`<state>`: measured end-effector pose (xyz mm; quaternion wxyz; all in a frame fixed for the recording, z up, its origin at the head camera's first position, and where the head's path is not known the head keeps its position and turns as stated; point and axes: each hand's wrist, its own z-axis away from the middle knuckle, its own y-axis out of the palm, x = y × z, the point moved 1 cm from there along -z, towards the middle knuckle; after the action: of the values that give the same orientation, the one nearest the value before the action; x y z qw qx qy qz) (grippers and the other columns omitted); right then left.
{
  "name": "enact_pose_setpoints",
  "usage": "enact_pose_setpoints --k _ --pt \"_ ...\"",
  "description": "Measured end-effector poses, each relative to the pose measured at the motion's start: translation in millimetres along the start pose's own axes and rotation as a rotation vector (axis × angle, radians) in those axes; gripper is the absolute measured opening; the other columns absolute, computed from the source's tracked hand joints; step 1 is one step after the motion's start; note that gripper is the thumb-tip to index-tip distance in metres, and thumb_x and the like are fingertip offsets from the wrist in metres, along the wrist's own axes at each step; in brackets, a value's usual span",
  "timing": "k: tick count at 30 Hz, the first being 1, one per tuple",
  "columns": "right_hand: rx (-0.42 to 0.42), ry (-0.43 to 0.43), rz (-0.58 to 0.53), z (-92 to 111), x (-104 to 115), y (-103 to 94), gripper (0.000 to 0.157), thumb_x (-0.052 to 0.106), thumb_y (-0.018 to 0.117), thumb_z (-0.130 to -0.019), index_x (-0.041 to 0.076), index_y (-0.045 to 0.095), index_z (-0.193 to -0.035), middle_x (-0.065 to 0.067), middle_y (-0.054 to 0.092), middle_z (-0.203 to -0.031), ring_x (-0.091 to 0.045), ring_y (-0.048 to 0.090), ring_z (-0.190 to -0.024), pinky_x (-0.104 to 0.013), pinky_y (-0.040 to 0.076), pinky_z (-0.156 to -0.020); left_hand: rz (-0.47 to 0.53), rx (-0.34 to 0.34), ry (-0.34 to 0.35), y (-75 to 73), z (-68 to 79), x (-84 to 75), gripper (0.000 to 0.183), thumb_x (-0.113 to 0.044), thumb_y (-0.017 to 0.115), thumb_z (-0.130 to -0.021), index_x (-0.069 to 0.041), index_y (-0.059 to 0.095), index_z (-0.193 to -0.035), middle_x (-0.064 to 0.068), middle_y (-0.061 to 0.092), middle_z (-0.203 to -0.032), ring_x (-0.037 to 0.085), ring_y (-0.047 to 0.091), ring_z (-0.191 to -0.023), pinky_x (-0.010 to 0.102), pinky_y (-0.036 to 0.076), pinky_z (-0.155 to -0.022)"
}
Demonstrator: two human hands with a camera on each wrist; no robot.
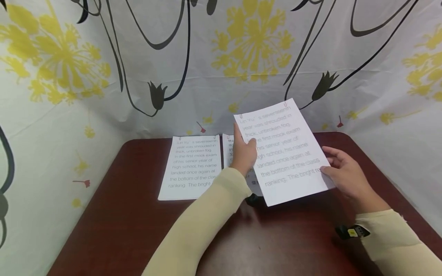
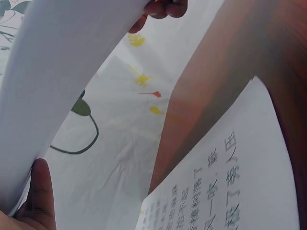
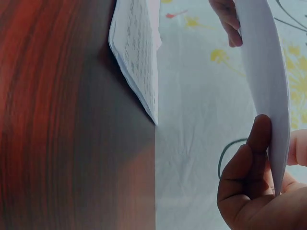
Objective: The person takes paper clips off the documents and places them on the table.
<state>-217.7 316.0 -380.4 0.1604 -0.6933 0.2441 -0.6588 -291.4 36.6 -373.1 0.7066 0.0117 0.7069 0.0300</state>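
Observation:
Both hands hold a clipped sheaf of paper [image 1: 290, 161] tilted above the table, its large printed English text facing up and small clips at its top corners. My left hand [image 1: 244, 151] grips the left edge, thumb on the printed face. At the lower right edge, my right hand [image 1: 345, 174] pinches the paper between thumb and fingers; the right wrist view shows that hand [image 3: 244, 187] on both faces of the sheaf [image 3: 264, 72]. Behind the left hand lies a stack with Chinese text [image 1: 228, 149], partly hidden by the sheaf but plainer in the left wrist view [image 2: 240, 163].
Another clipped stack with English text [image 1: 193, 168] lies flat to the left of the Chinese one. Both rest near the back of a dark red-brown wooden table [image 1: 138, 214]. A pale cloth [image 1: 200, 92] with yellow flowers and dark stems hangs behind and beside it.

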Motion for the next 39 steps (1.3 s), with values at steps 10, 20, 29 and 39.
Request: enact_pose_setpoints --k 10,20,29,39 --pt "-0.001 -0.030 -0.052 7 10 18.4 0.058 0.008 0.061 -0.105 0.006 0.042 -0.160 -0.019 0.061 -0.128 -0.009 0.068 -0.087 -0.030 0.063 -0.068 -0.032 -0.009 0.042 -27.2 -3.7 -9.8 0.088 -0.018 0.050 -0.110 -0.049 -0.009 -0.165 -0.015 0.008 -0.177 0.015 0.060 -0.128 0.038 0.033 -0.125" --pt "-0.025 -0.097 -0.121 15 21 36.9 0.056 0.003 0.060 -0.103 0.005 0.044 -0.157 -0.009 0.064 -0.116 -0.014 0.064 -0.095 -0.030 0.062 -0.069 0.001 -0.004 0.137 -51.1 -0.6 -19.3 0.090 -0.010 0.049 -0.108 -0.058 -0.005 -0.163 -0.012 0.042 -0.163 0.010 0.071 -0.110 0.038 0.048 -0.115" --pt "0.035 -0.167 -0.186 21 29 50.4 0.056 0.000 0.062 -0.102 0.003 0.043 -0.155 -0.002 0.069 -0.113 -0.011 0.067 -0.094 -0.031 0.062 -0.070 0.041 0.018 0.128 -72.8 9.4 -31.5 0.091 -0.007 0.048 -0.109 -0.062 -0.002 -0.160 -0.007 0.070 -0.130 0.017 0.076 -0.102 0.037 0.062 -0.091" --pt "0.195 -0.189 -0.255 27 40 59.1 0.068 0.002 0.061 -0.104 0.010 0.032 -0.164 -0.026 0.065 -0.132 -0.016 0.077 -0.091 -0.035 0.066 -0.072 -0.015 0.039 0.193 -93.3 24.4 -41.9 0.089 -0.005 0.046 -0.109 -0.059 -0.001 -0.162 -0.003 0.067 -0.132 0.022 0.076 -0.098 0.036 0.064 -0.083"
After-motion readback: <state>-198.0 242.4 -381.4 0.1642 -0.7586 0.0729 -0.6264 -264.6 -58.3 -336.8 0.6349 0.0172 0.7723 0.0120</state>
